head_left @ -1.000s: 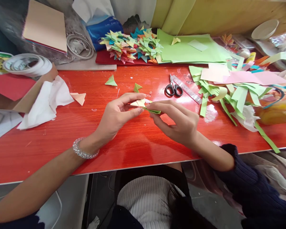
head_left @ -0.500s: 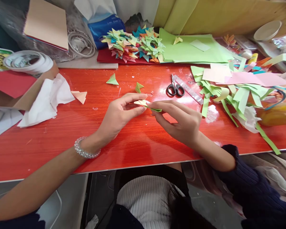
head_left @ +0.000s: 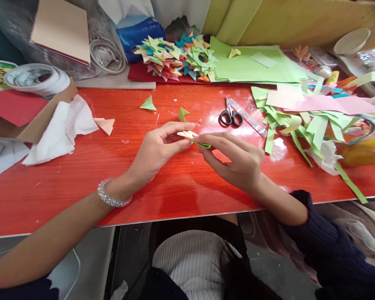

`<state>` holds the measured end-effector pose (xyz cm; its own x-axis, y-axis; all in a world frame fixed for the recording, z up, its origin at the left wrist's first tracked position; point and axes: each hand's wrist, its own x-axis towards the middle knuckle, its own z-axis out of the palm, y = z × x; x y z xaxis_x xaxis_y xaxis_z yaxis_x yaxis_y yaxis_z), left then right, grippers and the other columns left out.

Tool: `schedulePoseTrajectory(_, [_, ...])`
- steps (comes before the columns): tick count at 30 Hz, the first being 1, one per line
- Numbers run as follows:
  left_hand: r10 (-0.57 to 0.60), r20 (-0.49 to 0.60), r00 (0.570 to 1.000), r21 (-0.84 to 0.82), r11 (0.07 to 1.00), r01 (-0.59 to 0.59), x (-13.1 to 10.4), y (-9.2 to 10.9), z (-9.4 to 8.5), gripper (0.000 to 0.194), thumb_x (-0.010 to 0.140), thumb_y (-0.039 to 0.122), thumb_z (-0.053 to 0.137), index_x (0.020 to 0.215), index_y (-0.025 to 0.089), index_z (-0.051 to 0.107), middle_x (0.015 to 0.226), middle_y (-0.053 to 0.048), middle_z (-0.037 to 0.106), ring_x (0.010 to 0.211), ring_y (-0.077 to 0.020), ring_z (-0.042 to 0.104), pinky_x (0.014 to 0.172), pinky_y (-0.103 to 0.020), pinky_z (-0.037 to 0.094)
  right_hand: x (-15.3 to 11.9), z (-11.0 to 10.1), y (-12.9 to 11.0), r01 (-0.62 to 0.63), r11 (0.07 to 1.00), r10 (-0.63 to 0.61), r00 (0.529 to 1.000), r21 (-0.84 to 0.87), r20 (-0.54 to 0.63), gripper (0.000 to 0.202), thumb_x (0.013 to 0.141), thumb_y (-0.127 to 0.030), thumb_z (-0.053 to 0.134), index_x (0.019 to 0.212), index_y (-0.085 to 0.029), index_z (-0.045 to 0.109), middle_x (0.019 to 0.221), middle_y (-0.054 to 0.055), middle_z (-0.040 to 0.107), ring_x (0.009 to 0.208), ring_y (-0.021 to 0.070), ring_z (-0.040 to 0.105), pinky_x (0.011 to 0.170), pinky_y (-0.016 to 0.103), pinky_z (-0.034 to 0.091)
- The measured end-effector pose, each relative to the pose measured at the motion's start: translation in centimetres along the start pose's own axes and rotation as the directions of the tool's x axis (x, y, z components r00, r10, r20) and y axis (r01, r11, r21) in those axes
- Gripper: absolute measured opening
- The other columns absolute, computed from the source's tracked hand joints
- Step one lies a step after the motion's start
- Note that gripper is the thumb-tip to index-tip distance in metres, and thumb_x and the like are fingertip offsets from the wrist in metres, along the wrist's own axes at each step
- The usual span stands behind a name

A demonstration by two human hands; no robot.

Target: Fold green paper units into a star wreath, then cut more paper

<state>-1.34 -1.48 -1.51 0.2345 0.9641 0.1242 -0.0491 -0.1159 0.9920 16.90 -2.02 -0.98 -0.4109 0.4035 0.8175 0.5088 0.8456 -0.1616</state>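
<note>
Across the middle of the frame stretches a glossy red table (head_left: 81, 187), its near edge running above my lap. At the right lies a tangled heap of paper strips (head_left: 318, 121), mostly green, with pink pieces on top. At upper right of centre, flat green sheets (head_left: 243, 68) are stacked. My two bare hands meet at the centre of the frame. My left hand (head_left: 154, 152), with a clear beaded bracelet (head_left: 108, 196) at its wrist, comes from the lower left; my right hand (head_left: 240, 158) comes from the right. A crumpled white tissue (head_left: 64, 131) lies at the left. At top centre, a spiky multicoloured paper cluster (head_left: 159, 58) sits beside the green sheets. Right of centre, black-handled scissors (head_left: 228, 118) lie next to a clear ruler (head_left: 250, 118). Between my left thumb and forefinger, nearly closed, I hold a pale yellow folded paper (head_left: 185, 134). My right thumb and fingers pinch a narrow green folded paper (head_left: 203, 145) against it; I cannot tell whether the two are joined. Just above my left fingertips stands a small green triangle (head_left: 183, 113).
</note>
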Motion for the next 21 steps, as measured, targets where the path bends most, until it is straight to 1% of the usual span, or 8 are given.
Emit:
schedulePoseTrajectory(3, [-0.030,-0.013,0.999,0.010,0.999,0.030,-0.09,0.28,0.12,0.029,0.079,0.020,0.070,0.108,0.020,0.071,0.113,-0.004,0.068,0.098,-0.0170,0.065,0.088,-0.030,0.052,0.08,-0.02,-0.10,-0.023,1.000,0.023,1.000,0.009,0.001,0.023,0.083,-0.001,0.061,0.099,-0.016,0.065,0.089,0.003,0.075,0.079,0.0098,0.071,0.076,0.018,0.059])
schedulePoseTrajectory(8, [-0.014,-0.022,1.000,-0.007,1.000,0.014,-0.05,0.19,0.18,0.027,0.079,0.019,0.071,0.106,0.021,0.072,0.111,-0.003,0.069,0.098,-0.0156,0.065,0.090,-0.029,0.052,-0.04,0.11,0.00,-0.020,1.000,0.020,1.000,-0.022,-0.004,0.027,0.083,0.000,0.059,0.103,-0.017,0.065,0.090,0.003,0.074,0.080,0.0115,0.071,0.072,0.020,0.059])
schedulePoseTrajectory(11, [-0.012,-0.028,1.000,-0.008,1.000,0.012,-0.03,0.10,0.17,0.026,0.079,0.019,0.071,0.105,0.020,0.072,0.111,-0.003,0.069,0.097,-0.0153,0.065,0.089,-0.029,0.052,-0.18,0.21,0.05,-0.001,0.998,0.001,1.000,-0.058,-0.005,0.027,0.084,-0.001,0.058,0.104,-0.016,0.065,0.091,0.003,0.074,0.080,0.0115,0.071,0.072,0.020,0.058])
schedulePoseTrajectory(14, [-0.014,-0.041,0.999,0.000,1.000,0.014,-0.05,0.07,0.18,0.026,0.079,0.020,0.071,0.104,0.019,0.072,0.110,-0.003,0.069,0.096,-0.0157,0.065,0.088,-0.029,0.053,-0.28,0.27,0.05,0.023,0.996,-0.022,1.000,-0.091,0.012,0.026,0.085,-0.001,0.057,0.106,-0.015,0.064,0.093,0.005,0.074,0.082,0.0116,0.071,0.074,0.020,0.058])
schedulePoseTrajectory(18, [-0.013,-0.058,0.998,0.011,1.000,0.014,-0.04,0.12,0.26,0.025,0.078,0.020,0.071,0.103,0.018,0.071,0.109,-0.004,0.070,0.095,-0.0162,0.065,0.086,-0.030,0.054,-0.31,0.30,-0.03,0.079,0.985,-0.073,0.996,-0.156,0.043,0.024,0.086,-0.001,0.055,0.105,-0.012,0.065,0.095,0.007,0.075,0.082,0.0116,0.071,0.075,0.019,0.058])
schedulePoseTrajectory(21, [-0.015,-0.077,0.997,0.030,0.999,0.018,-0.04,0.18,0.36,0.024,0.078,0.019,0.071,0.102,0.018,0.071,0.108,-0.004,0.070,0.094,-0.0164,0.066,0.087,-0.032,0.054,-0.28,0.31,-0.09,0.083,0.980,-0.075,0.996,-0.184,0.050,0.026,0.086,0.000,0.055,0.106,-0.012,0.065,0.096,0.006,0.075,0.084,0.0109,0.071,0.076,0.018,0.058])
